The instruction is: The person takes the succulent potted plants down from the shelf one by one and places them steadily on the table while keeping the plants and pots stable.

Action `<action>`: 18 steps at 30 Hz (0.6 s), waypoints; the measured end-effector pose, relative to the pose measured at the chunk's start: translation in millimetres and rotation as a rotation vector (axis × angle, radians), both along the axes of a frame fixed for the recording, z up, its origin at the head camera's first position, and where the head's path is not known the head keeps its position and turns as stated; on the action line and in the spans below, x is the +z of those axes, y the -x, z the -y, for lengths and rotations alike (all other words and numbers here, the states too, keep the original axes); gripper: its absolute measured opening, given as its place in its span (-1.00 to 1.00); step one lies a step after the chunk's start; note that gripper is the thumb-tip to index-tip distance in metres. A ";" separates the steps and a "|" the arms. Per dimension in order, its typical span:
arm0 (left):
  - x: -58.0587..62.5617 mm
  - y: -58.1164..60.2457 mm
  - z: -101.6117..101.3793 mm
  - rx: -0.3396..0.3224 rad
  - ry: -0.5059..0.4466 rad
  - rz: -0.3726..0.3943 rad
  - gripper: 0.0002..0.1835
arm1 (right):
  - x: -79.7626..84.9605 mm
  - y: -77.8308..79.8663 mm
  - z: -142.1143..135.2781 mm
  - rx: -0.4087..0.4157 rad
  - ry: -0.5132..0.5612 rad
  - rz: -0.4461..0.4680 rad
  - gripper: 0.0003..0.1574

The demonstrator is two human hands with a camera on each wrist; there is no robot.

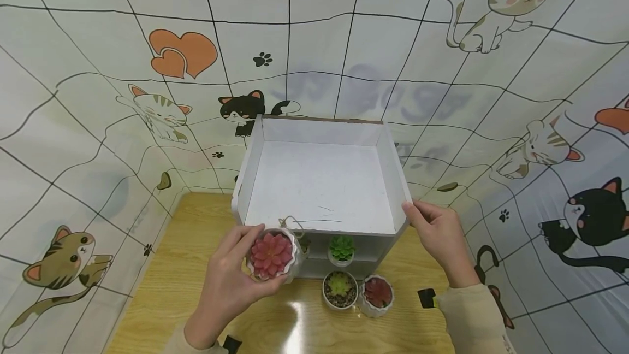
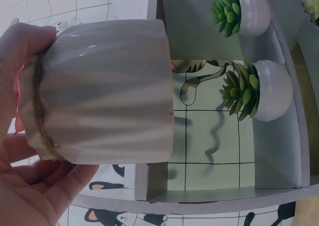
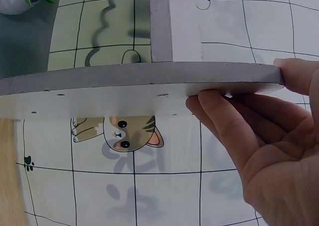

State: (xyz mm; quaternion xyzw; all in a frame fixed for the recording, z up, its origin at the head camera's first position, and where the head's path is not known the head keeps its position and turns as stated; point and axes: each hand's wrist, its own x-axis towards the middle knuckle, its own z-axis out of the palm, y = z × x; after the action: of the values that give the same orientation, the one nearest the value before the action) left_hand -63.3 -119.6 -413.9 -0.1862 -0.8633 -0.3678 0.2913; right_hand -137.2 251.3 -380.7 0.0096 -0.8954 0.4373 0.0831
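So yeah, left hand (image 1: 233, 266) grips a pot (image 2: 107, 94) with a pink plant (image 1: 271, 255), right hand (image 1: 439, 234) pinches the shelf (image 1: 319, 184) side-on.

The table (image 1: 417, 272) has a light wood-grain surface; a glossy streak of reflected light crosses its front portion. The shelf (image 1: 319, 179), white, stands upright on the table. Its top tray is bounded by raised side panels and a raised back panel; the front edge is low. Two small white pots stand upright inside, on the board below the tray: the left pot (image 2: 274, 91), dark green plant, and the right pot (image 2: 254, 14), bright green plant. Directly on the table, before the shelf: the round pot (image 1: 340, 290), yellow-green plant, pebbles; just beside it, right, the fluted pot (image 1: 377, 295), red plant.
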 end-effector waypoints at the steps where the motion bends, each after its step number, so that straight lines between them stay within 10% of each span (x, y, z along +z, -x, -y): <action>1: -1.0 -0.2 -0.1 0.002 0.001 0.001 -0.05 | 0.1 -0.1 0.1 -0.001 0.000 0.000 -0.37; 18: -16.2 -4.9 -2.2 -0.005 -0.018 -0.011 -0.08 | 1.2 -0.8 0.4 -0.008 -0.010 0.005 -0.36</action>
State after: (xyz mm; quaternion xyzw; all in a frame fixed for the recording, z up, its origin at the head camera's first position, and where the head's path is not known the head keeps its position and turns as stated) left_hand -58.4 -117.4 -430.2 -0.1879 -0.8577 -0.3755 0.2968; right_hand -136.4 250.9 -379.6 0.0055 -0.8978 0.4325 0.0824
